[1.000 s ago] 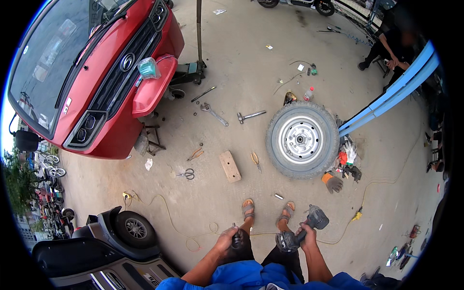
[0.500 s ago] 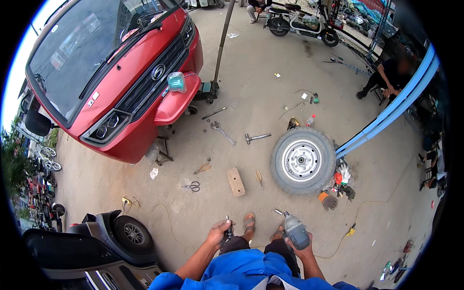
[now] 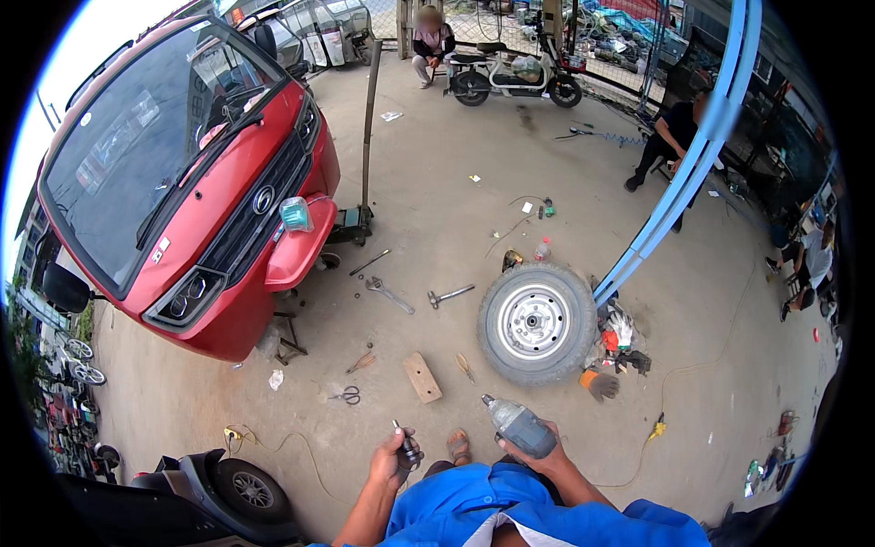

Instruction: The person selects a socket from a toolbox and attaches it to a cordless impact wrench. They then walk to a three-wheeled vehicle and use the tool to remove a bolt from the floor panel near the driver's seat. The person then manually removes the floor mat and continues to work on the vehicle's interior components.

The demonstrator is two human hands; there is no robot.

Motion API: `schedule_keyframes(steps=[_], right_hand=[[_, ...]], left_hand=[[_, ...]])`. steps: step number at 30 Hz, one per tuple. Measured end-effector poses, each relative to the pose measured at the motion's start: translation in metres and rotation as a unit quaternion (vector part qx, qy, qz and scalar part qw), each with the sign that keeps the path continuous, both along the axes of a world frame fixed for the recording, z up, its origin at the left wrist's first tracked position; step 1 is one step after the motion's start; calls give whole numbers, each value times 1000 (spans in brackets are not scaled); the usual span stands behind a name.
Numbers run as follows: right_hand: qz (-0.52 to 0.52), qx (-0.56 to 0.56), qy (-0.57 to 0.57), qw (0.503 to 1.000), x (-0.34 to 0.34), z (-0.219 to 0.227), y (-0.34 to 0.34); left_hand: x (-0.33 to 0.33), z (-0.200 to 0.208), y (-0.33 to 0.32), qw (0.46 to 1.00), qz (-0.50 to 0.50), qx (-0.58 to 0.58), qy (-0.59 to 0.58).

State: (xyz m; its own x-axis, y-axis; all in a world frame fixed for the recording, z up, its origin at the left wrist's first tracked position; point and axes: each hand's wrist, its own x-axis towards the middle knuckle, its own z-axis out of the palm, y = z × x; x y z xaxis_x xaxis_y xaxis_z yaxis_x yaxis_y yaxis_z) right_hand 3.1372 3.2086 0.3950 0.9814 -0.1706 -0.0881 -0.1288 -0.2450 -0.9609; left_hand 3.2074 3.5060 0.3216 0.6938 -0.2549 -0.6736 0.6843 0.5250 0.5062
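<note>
My left hand [image 3: 390, 461] is closed around a small dark metal socket-like piece [image 3: 409, 448] with a shiny tip. In my right hand [image 3: 547, 456] lies a grey power tool [image 3: 519, 425], perhaps an impact wrench, its narrow nose pointing up and left. The tool and the dark piece are apart, both in front of my blue shirt. On the ground ahead lie a wooden block [image 3: 422, 377], pliers [image 3: 465, 368], more pliers [image 3: 362, 363], black-handled scissors [image 3: 347, 395], an adjustable wrench [image 3: 390, 294] and a T-shaped metal tool [image 3: 451, 295].
A wheel [image 3: 534, 321] lies flat right of the block, beside a blue post [image 3: 679, 173] and gloves [image 3: 599, 384]. A red vehicle [image 3: 241, 219] stands left, near a jack [image 3: 350, 224]. A yellow cord [image 3: 658, 428] crosses the ground. People sit farther off near a scooter [image 3: 519, 75].
The power tool has risen away from my body, its nose swinging left. My left hand has tilted the dark piece. The whole view has shifted, with the ground things appearing farther left.
</note>
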Motion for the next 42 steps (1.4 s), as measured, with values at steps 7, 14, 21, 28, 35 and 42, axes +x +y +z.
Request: schedule_keyframes(steps=[7,14,21,28,35,42], right_hand=[[-66,87,-31,994,-6,17,-44],[-119,208,-8,971,-27,14,-99],[-108,270,-4,957,-34,27,-130],[-106,273,8,956,-46,27,-147],[-44,116,-7,992,-49,15,-142],[-75,291,34,953,-43,8,-146]], left_hand=[[26,50,-84,998,-27,-30,-48],[33,98,-166,993,-70,-35,-86],[29,120,-212,993,-89,-30,-71],[26,137,-247,996,-72,-45,-29],[24,136,-260,993,-62,-93,-36],[21,131,-273,992,-62,-105,-42]])
